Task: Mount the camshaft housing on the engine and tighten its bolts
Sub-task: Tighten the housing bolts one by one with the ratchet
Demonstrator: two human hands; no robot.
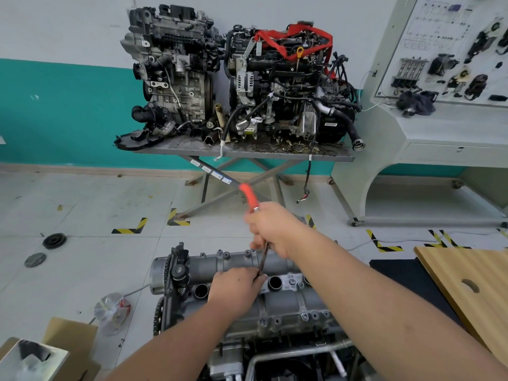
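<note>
Gripping ratchet (251, 200), right hand (270, 229) above camshaft housing (283, 301).

Two spare engines (236, 78) on scissor-leg table (275, 155); training panel (445, 48) right; cardboard boxes (55, 350) lower left; pulley (54, 240) on floor.

Ahead of you, a wall (68, 37) painted white above and teal below. Against it, a grey scissor-leg table (247, 154) carries 2 spare engines (176, 70). To your right stands a pale training panel (445, 50). The tiled floor (82, 199) bears yellow-and-black tape corners (132, 226)
</note>
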